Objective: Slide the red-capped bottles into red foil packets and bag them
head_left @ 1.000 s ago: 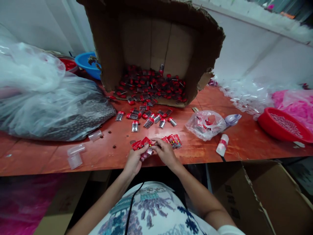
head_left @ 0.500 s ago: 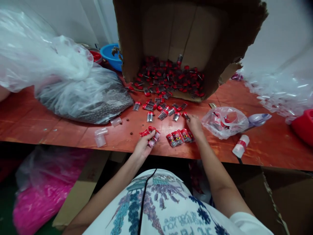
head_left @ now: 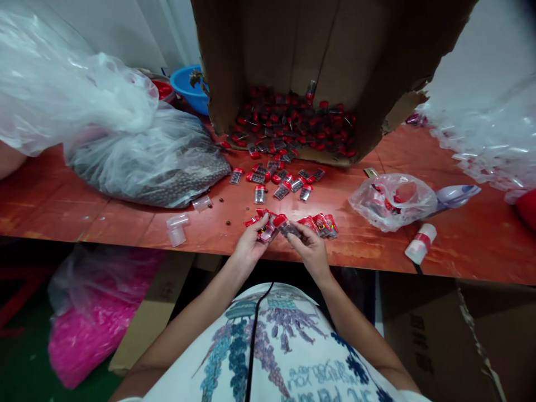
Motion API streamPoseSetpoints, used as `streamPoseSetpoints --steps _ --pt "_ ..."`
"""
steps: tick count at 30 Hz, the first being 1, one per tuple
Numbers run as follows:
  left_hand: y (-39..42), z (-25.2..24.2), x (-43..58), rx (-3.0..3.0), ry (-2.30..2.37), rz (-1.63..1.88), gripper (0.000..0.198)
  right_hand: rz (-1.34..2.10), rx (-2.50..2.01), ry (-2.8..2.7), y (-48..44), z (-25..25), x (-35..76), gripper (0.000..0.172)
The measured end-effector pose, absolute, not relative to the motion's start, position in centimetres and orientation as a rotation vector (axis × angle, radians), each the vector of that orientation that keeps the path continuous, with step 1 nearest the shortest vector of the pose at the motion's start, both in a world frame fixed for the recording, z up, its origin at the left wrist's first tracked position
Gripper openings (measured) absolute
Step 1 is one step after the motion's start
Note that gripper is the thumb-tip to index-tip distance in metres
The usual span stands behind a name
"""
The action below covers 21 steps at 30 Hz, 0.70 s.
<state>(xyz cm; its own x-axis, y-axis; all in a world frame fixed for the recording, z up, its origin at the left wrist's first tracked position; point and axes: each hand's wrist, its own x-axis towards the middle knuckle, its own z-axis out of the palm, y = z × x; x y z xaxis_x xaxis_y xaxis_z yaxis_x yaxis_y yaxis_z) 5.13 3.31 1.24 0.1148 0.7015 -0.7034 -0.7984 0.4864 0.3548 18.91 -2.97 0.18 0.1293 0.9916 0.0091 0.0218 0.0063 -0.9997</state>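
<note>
Near the table's front edge my left hand (head_left: 250,243) is closed on several red printed packets (head_left: 263,216). Close beside it, my right hand (head_left: 310,249) pinches a small clear container (head_left: 286,225) with a red cap and dark contents; its capped end meets the packets. Just beyond my right hand lie more red packets (head_left: 321,224), partly hidden by the fingers. Farther back, several red-capped containers (head_left: 283,188) are scattered on the red-brown table (head_left: 201,228).
A large open cardboard box (head_left: 226,72) holds many red-capped containers. To the left sits a plastic bag of dark beads (head_left: 167,162), with empty clear containers (head_left: 176,230) before it. At right are a clear bag (head_left: 377,204), a scoop (head_left: 458,194) and a tape-like roll (head_left: 421,244).
My right hand has come left and toward me with the red-capped container, from beyond the lying packets to my left hand. My left hand keeps its packets.
</note>
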Motion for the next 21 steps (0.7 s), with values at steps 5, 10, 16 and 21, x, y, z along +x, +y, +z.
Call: streamPoseSetpoints --steps 5,10,16,21 --pt "2.9 1.6 5.2 -0.06 0.958 1.106 0.008 1.086 -1.29 -1.141 -2.6 -0.2 19.1 0.036" --pt "2.6 1.5 5.2 0.068 1.005 1.241 0.015 1.37 -1.272 -1.116 -2.8 0.8 19.4 0.04" --pt "1.9 1.7 5.2 0.273 0.998 1.27 0.028 1.401 -1.254 -1.08 -2.6 1.0 20.1 0.039" --pt "1.5 2.2 5.2 0.353 1.003 1.297 0.034 1.392 -1.243 -1.169 -2.5 1.1 20.4 0.041"
